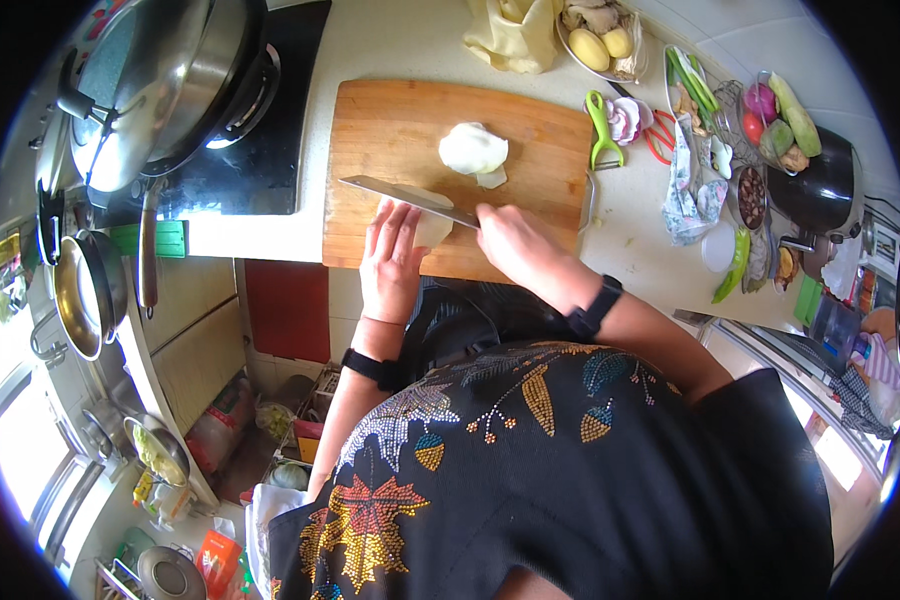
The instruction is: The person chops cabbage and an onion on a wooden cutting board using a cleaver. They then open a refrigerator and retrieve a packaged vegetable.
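Note:
On a wooden cutting board (547,142) lies a pale peeled vegetable piece (435,229), its exact kind unclear. My left hand (392,262) presses its fingers on this piece at the board's near side. A kitchen knife (412,198) lies across the piece, its blade pointing left, close to my left fingertips. My right hand (521,251) is closed around the knife's handle, which is mostly hidden. Farther up the board sits a white vegetable pile (473,148), with a thin slice (492,177) beside it.
A large lidded pan (172,82) stands on the black stove at left. Right of the board are a green peeler (604,135), onion pieces (628,121) and red-handled scissors (660,137). A plate of potatoes (589,50) and a pale cloth (514,34) sit behind.

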Action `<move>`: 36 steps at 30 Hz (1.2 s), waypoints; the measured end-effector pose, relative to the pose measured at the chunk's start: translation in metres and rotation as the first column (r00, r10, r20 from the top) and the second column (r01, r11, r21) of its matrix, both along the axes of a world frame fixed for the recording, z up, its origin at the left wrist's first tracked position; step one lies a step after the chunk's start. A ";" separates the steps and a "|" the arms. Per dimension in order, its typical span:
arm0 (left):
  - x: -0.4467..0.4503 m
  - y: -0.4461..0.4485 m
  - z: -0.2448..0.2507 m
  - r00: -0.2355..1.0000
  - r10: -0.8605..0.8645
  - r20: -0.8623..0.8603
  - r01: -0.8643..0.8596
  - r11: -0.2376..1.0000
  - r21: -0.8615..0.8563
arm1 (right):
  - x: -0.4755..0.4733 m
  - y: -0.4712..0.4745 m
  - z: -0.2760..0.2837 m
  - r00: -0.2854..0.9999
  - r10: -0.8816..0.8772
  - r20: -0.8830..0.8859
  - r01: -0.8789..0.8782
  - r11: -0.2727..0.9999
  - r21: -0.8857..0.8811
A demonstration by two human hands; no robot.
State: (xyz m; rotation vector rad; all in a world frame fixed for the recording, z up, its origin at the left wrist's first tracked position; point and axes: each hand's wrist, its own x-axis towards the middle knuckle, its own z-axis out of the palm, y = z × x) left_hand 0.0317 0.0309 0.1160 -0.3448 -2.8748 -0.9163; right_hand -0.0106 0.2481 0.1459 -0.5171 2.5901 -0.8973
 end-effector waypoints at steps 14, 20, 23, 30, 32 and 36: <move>-0.001 -0.004 0.003 1.000 -0.015 0.007 0.015 0.998 0.059 | -0.008 -0.026 -0.039 0.992 -0.086 -0.093 0.070 0.985 -0.158; 0.001 -0.005 0.006 0.998 -0.066 0.004 0.066 0.998 -0.007 | 0.003 -0.006 -0.032 0.993 -0.113 -0.042 0.111 0.993 -0.032; 0.002 -0.006 0.003 0.998 -0.068 0.007 0.068 0.997 -0.025 | 0.009 0.011 0.006 0.997 -0.071 -0.021 0.071 0.997 -0.012; 0.005 -0.008 -0.011 0.997 -0.068 -0.041 0.063 0.993 -0.104 | 0.041 0.037 0.068 0.989 0.002 0.147 -0.007 0.999 0.032; 0.006 -0.007 -0.013 0.997 -0.063 -0.050 0.058 0.993 -0.105 | 0.049 0.038 0.069 0.985 -0.024 0.171 0.018 0.999 0.039; 0.005 -0.006 -0.010 0.998 -0.059 -0.027 0.057 0.995 -0.076 | 0.055 0.035 0.063 0.983 -0.051 0.175 0.050 0.999 0.011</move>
